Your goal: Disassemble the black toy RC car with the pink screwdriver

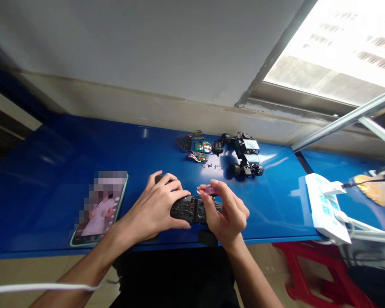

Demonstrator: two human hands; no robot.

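Left hand (157, 209) clamps its grip over the black chassis (189, 209) at the counter's (51, 171) near edge — right hand (227, 214) pinches a small purple part (210, 189) just above it.

At the counter's (51, 171) near edge, the left hand (158, 205) presses a black chassis (189, 209) while the right hand (227, 214) pinches a small purple part (209, 190) above it.

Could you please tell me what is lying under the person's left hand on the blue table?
The left hand rests on a black ribbed plastic chassis lying on the glossy blue table. Its left end is covered by the palm, so what is there cannot be seen.
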